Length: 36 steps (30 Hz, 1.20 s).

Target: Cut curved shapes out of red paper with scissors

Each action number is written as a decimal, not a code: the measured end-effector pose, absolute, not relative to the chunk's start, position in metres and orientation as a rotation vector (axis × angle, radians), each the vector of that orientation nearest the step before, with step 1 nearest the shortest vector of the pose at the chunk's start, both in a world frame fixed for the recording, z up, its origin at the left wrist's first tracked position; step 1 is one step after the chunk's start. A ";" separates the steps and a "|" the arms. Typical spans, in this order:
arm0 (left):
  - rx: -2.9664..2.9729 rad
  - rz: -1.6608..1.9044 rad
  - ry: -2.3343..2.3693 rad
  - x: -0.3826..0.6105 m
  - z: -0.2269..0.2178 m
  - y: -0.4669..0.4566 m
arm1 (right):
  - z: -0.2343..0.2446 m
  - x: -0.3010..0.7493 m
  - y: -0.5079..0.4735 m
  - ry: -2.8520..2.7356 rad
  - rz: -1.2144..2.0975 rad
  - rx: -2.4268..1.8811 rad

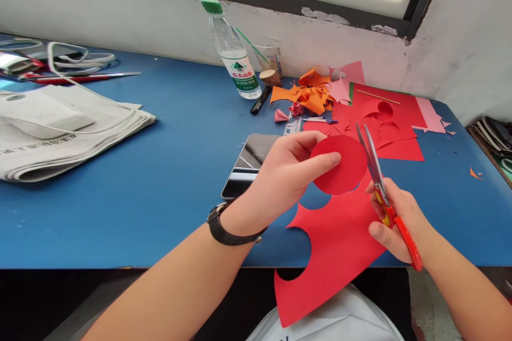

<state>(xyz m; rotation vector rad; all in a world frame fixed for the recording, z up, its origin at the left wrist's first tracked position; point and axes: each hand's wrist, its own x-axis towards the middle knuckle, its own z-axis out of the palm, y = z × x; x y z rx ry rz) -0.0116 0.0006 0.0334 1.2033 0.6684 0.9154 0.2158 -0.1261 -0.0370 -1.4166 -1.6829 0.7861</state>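
Between the thumb and fingers of my left hand is a red paper circle, its face turned toward me. My right hand holds red-handled scissors, the blades pointing up and slightly parted just right of the circle. Below both hands lies a red paper sheet with round bites cut from its left side; it hangs over the table's front edge. A phone rests on the table behind my left wrist.
A water bottle, a plastic cup and a black marker stand or lie near the wall. Orange scraps and red paper pieces cover the back right. Folded newspaper and white cables lie at left.
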 end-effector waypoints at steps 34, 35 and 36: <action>1.183 0.881 0.675 -0.011 0.038 0.000 | -0.030 0.218 -0.127 -1.663 0.875 -1.444; 1.184 0.881 0.671 -0.011 0.038 0.000 | -0.029 0.218 -0.127 -1.648 0.905 -1.446; 1.185 0.880 0.667 -0.011 0.038 0.000 | -0.029 0.218 -0.128 -1.636 0.928 -1.445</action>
